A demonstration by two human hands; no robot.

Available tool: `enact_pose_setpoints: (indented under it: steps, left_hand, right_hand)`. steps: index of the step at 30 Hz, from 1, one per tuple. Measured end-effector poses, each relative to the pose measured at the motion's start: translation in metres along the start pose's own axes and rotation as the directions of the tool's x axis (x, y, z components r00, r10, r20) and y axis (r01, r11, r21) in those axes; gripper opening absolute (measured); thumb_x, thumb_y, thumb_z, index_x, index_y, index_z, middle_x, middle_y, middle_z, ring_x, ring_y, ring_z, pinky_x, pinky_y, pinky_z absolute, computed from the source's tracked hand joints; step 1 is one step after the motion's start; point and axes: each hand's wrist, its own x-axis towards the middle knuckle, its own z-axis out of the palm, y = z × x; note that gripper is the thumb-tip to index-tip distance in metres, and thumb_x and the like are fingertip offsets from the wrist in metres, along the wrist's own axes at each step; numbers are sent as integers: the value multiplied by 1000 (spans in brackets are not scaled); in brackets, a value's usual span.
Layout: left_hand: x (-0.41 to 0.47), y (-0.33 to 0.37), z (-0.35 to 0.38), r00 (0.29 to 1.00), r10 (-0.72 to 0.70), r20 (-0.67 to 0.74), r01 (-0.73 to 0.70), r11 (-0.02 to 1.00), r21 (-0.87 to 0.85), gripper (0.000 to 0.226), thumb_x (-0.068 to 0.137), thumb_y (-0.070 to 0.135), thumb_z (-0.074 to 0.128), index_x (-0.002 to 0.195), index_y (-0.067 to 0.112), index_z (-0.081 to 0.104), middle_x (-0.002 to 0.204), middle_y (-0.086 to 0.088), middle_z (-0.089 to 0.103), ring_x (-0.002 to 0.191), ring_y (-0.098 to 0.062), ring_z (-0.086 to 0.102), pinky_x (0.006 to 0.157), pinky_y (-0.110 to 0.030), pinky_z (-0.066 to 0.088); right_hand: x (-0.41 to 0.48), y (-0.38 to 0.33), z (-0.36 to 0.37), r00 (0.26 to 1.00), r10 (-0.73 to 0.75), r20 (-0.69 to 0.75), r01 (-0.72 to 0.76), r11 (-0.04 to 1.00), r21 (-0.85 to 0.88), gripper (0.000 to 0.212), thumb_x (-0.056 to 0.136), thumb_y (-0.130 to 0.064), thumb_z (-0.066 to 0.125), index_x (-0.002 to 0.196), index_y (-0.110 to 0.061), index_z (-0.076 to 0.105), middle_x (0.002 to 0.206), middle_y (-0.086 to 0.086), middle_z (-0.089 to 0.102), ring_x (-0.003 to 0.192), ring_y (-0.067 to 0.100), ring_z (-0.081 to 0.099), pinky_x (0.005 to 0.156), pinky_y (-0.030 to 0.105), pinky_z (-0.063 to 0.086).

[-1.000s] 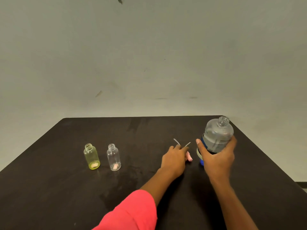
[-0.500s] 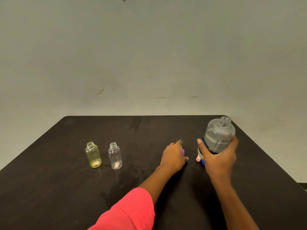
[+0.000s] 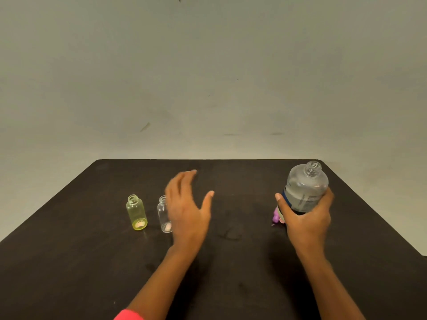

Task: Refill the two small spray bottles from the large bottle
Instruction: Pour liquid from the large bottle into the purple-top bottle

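Right hand (image 3: 305, 218) grips the large bottle (image 3: 305, 190) round its lower body at the right of the surface (image 3: 92, 262), the uncapped neck up and slightly tilted. Left hand (image 3: 187, 209) is open with fingers spread, hovering in front of the clear small bottle (image 3: 164, 214). The yellow small bottle (image 3: 136, 212) stands just beside that one. Both are upright and uncapped. Pink and purple spray heads (image 3: 276, 217) lie by the right thumb. Recommended: hold the clear bottle low on its body, bring the large neck close over the narrow mouth, and pour slowly. A light bottle would likely tip or overflow.
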Motion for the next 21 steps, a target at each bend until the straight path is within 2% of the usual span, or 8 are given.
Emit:
enact_pose_setpoints:
  steps: [2,3,5,8,12,14,17,21]
  left_hand:
    - [0,-14,-21,993,-100,-69,103,994,45,68,72,24,80,131,9,48,131,-11,48,124,-21,37,105,-29,29]
    - [-1,-21,-28,983,-174,-51,176,983,43,75,71,26,81,134,9,44,135,-11,45,127,-22,36,105,-30,28]
    - [-7,-34,-36,957,-288,32,287,957,39,86,69,27,82,139,10,36,141,-10,38,132,-23,33,106,-33,30]
    - [-12,-46,-39,929,-342,143,343,939,18,90,70,24,82,143,14,30,143,-5,38,131,-20,39,100,-33,37]
    - [-17,-56,-36,875,-433,217,458,885,-79,81,76,21,78,143,17,32,138,0,49,126,-16,48,99,-27,36]
    - [-19,-60,-35,863,-458,212,486,868,-102,66,79,20,75,136,18,41,127,1,57,119,-16,54,98,-28,40]
    - [-20,-63,-35,857,-475,201,504,853,-136,44,79,18,74,118,20,55,105,9,64,105,-12,61,92,-25,44]
    - [-17,-56,-30,868,-449,210,490,844,-220,41,77,16,76,115,20,59,98,15,65,95,0,61,87,-17,44]
  right_hand:
    - [-4,-4,4,1000,-20,4,20,1000,-8,83,70,-15,83,137,-12,35,120,-3,48,94,-5,56,81,13,50]
    - [-7,-5,7,1000,-28,13,28,1000,-14,84,68,-18,84,137,-15,36,122,-4,49,103,3,56,88,24,51]
    - [-13,-6,14,999,-26,42,26,1000,5,84,67,-21,86,135,-20,37,122,-7,50,111,13,54,91,29,49]
    - [-27,-9,30,992,-36,119,30,998,55,80,65,-22,87,129,-22,41,118,-8,56,108,11,57,92,27,50]
    - [-45,-10,47,963,-49,264,24,995,99,80,63,-20,88,126,-30,40,118,-25,52,109,-10,52,87,1,38]
    - [-50,-9,53,949,-45,312,13,995,104,81,63,-20,88,126,-32,39,117,-31,50,108,-18,48,86,-1,35]
    - [-54,-7,59,936,-21,350,-15,995,99,81,63,-25,88,124,-40,36,116,-36,48,110,-18,47,87,0,36]
    - [-55,-4,62,923,-6,384,-22,997,69,80,63,-33,86,122,-47,34,121,-32,48,114,-15,46,89,1,37]
